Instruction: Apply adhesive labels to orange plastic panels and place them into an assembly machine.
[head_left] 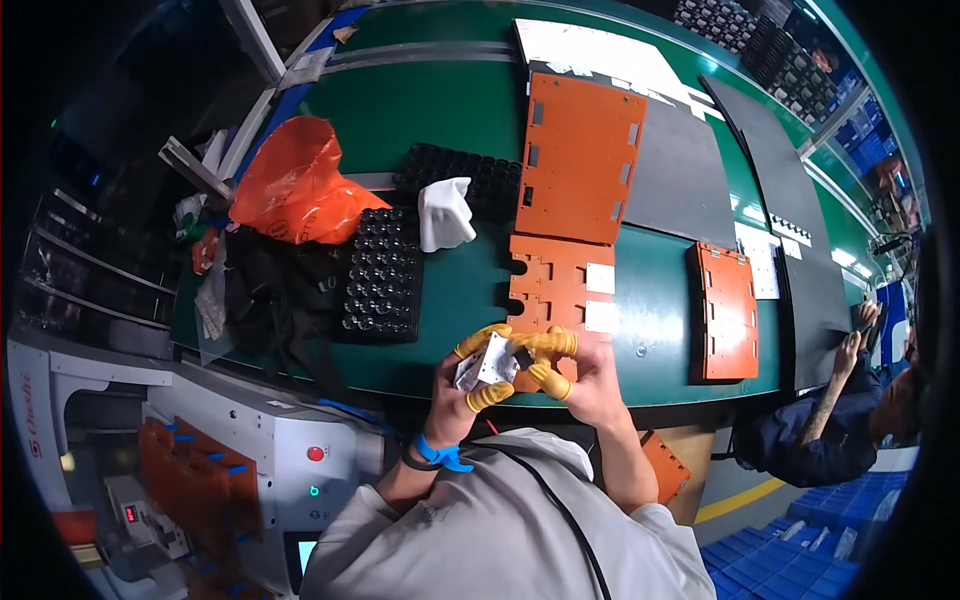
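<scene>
Both hands meet over the near edge of the green table (pixel 440 120). My left hand (pixel 462 388), with yellow finger cots and a blue wrist strap, grips a small white square part (pixel 492 360). My right hand (pixel 578 372), also in yellow finger cots, pinches the same part from the right and covers its edge. Just beyond the hands lies an orange cut-out plate (pixel 555 280) with white labels.
A black tray of round parts (pixel 380 275) and a white cloth (pixel 445 212) lie left of centre, with an orange plastic bag (pixel 295 185) further left. Larger orange plates (pixel 578 155) (pixel 725 310) and dark sheets (pixel 680 170) lie beyond. Another person (pixel 840 410) works at right. A grey machine (pixel 250 440) stands lower left.
</scene>
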